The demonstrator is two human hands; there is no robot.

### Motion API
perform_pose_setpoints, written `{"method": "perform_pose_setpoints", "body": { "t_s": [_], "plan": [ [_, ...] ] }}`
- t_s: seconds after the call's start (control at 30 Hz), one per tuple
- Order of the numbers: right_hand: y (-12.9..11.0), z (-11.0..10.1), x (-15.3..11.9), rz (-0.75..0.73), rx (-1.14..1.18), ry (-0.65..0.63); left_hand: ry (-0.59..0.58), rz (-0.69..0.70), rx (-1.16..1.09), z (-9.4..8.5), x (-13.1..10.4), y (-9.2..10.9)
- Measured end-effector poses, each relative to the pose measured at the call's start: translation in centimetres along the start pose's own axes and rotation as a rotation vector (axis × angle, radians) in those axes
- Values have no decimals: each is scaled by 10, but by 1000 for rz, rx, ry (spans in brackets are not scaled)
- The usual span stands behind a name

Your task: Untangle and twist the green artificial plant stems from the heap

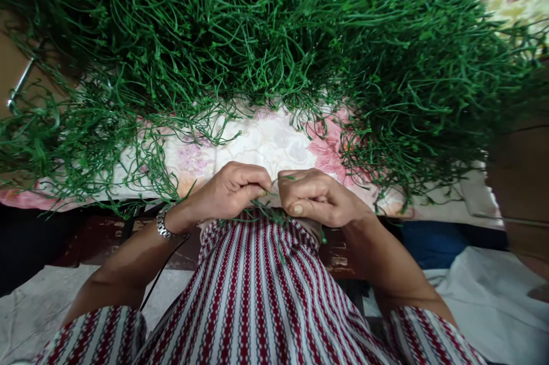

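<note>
A big heap of thin green plastic stems (274,33) covers the far part of a floral cloth (266,142). My left hand (234,189) and my right hand (315,196) meet just above my striped lap (253,285). Both pinch the same small bunch of green stems (268,213), which trails down onto the striped fabric. A metal watch (163,225) sits on my left wrist.
A metal rod (19,86) lies at the left edge by a brown surface. Pale yellow material (517,7) shows at the top right. White sheets (489,302) lie on the floor at both sides, with a blue item (433,242) to the right.
</note>
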State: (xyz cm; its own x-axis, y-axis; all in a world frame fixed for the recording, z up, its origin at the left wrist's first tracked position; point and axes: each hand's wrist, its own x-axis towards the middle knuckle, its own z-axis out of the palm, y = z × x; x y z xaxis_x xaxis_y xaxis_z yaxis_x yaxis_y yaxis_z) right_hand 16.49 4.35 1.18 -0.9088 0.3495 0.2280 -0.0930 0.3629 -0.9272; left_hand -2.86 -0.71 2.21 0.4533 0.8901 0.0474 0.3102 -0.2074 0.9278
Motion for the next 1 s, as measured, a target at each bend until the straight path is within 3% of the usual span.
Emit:
{"method": "perform_pose_setpoints", "body": {
  "t_s": [0.1, 0.17, 0.27, 0.33, 0.4, 0.43, 0.53, 0.6, 0.67, 0.73, 0.8, 1.0],
  "plan": [
    [-15, -14, -7, 34, -81, 240, 104, -90, -69, -2, 0, -3],
    [-22, -36, -16, 51, -299, 613, 140, -112, -95, -3, 0, -5],
    [-26, -87, -36, 39, -903, 1189, 202, -146, -196, -3, 2, -6],
    [-25, -117, -48, 253, -1383, 1022, 240, -175, -263, -3, 4, -8],
    [-25, -129, -52, 430, -1541, 974, 276, -203, -296, -3, 6, -8],
    [-26, -126, -50, 410, -1545, 996, 289, -213, -301, -3, 7, -8],
    [-28, -85, -30, 91, -1284, 956, 324, -225, -334, -1, 11, -5],
    [-23, -49, -10, -25, -916, 535, 377, -213, -371, 2, 14, -2],
    [-13, -20, 6, -52, -765, 325, 463, -178, -408, 6, 16, 1],
    [0, -4, 15, -67, -746, 312, 526, -133, -456, 10, 16, 2],
    [10, 1, 17, -93, -796, 385, 559, -95, -502, 13, 16, 2],
    [16, 6, 12, -164, -843, 439, 535, -25, -481, 16, 12, 1]
  ]
}}
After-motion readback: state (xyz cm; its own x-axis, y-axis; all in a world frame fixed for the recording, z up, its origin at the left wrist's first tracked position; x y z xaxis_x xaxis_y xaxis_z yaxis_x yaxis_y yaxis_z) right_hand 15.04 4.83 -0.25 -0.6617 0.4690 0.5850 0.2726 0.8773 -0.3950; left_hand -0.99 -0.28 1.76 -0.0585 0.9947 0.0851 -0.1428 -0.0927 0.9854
